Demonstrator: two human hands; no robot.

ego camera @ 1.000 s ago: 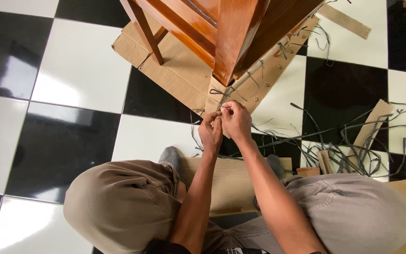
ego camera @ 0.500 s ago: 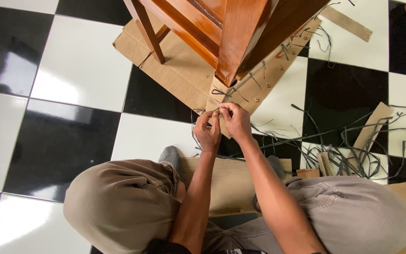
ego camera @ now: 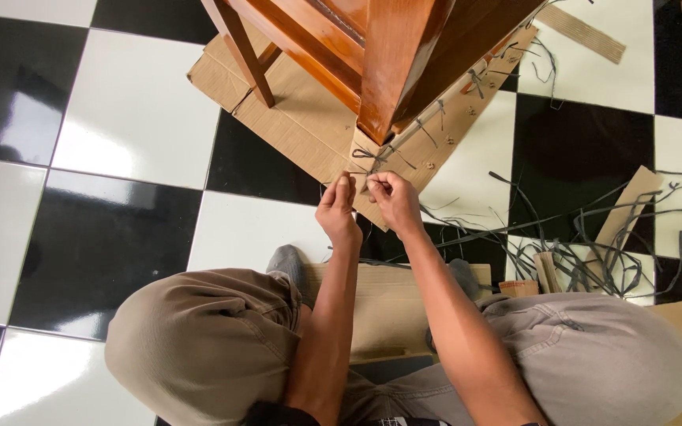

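Pinching a dark strap [ego camera: 361, 175] between both hands, left [ego camera: 337, 211], right [ego camera: 392, 201], fingers closed, forearms extended.

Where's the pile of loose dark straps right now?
In the head view, the loose dark straps lie on the checkered floor at the person's right, beyond the right knee and right of the cardboard sheet under the wooden chair.

Chair [ego camera: 388, 63] on cardboard [ego camera: 294, 126], strips [ego camera: 593, 237] right.

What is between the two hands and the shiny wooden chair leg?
In the head view, cardboard tied with dark strings lies between the hands, left and right, and the chair leg.
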